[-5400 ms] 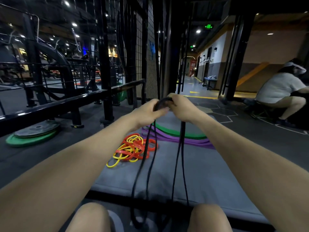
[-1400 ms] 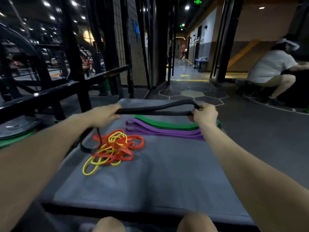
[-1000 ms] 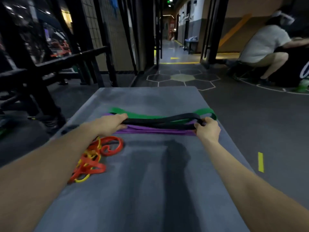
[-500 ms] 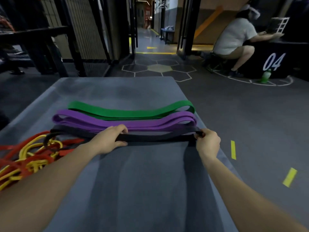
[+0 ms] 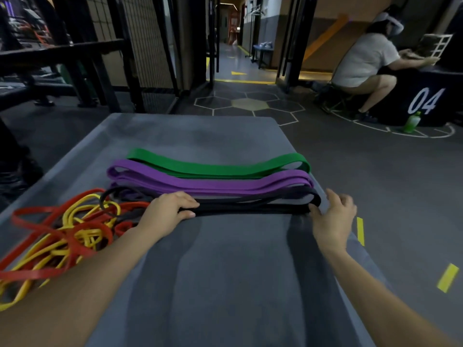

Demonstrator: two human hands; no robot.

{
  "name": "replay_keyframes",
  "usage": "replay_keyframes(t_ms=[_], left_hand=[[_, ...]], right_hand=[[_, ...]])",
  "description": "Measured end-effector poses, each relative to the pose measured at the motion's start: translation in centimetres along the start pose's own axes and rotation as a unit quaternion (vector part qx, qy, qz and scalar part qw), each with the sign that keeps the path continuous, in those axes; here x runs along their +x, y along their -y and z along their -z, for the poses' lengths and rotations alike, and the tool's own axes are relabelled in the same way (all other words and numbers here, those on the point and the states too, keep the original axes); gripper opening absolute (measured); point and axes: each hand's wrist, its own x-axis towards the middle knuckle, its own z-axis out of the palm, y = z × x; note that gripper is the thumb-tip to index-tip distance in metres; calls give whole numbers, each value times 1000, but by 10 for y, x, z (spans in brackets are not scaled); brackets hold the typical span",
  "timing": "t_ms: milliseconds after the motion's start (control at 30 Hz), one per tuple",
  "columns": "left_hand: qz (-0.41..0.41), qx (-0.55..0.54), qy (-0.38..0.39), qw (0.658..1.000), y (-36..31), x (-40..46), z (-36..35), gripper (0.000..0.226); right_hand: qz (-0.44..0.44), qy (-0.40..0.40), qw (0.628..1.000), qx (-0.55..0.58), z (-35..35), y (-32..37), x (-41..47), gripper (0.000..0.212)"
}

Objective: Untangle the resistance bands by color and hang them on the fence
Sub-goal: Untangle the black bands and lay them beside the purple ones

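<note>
Three flat bands lie mid-frame on the grey mat (image 5: pixel 225 284): green band (image 5: pixel 218 166), purple band (image 5: pixel 213 182), then black band (image 5: pixel 250 209) nearest. The left hand (image 5: pixel 166 211) grips the black one; the right hand (image 5: pixel 334 214) rests with fingers spread at its end. Red-and-yellow tangle (image 5: pixel 62 234) crowds the lower left, black fence (image 5: pixel 75 51) upper left.

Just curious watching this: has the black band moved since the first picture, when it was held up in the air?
Yes. The black band has come down onto the grey mat and lies flat beside the purple band.

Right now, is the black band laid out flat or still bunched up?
Laid out flat: the black band lies stretched along the mat beside the purple band.
</note>
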Motion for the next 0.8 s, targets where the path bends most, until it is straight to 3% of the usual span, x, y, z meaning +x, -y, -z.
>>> replay_keyframes(t_ms=[100,233,367,567,700,800], left_hand=[[-5,10,-5,1000,-2,-2,-2,28],[5,23,-8,1000,-3,-3,-2,29],[8,38,-4,999,-4,-2,-3,30],[-6,37,-8,999,1,-1,-2,32],[-17,-16,16,1000,5,-3,8,25],[-15,-58,-73,996,16,-8,27,23]], right_hand=[[168,-38,985,31,-9,34,-24,34],[300,103,948,35,-61,86,-49,21],[279,201,939,-22,-106,108,-67,26],[283,155,946,4,-124,101,-76,14],[272,148,951,22,-124,101,-76,17],[263,151,952,26,-124,101,-76,19]])
